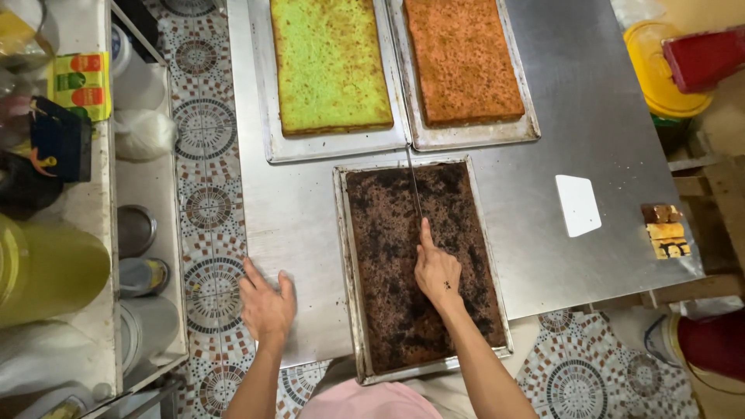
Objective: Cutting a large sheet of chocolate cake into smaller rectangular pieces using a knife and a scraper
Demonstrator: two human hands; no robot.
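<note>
Centrally, a long knife is gripped by the closed right hand over the chocolate sheet cake; the left hand is spread flat on the steel table.

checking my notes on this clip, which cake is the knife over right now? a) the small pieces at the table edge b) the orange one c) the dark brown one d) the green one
c: the right hand holds the long knife lengthwise over the dark brown cake in the nearest tray.

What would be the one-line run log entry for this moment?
right hand: holds knife on chocolate cake | left hand: flat on steel table | green cake, orange cake: uncut
</note>
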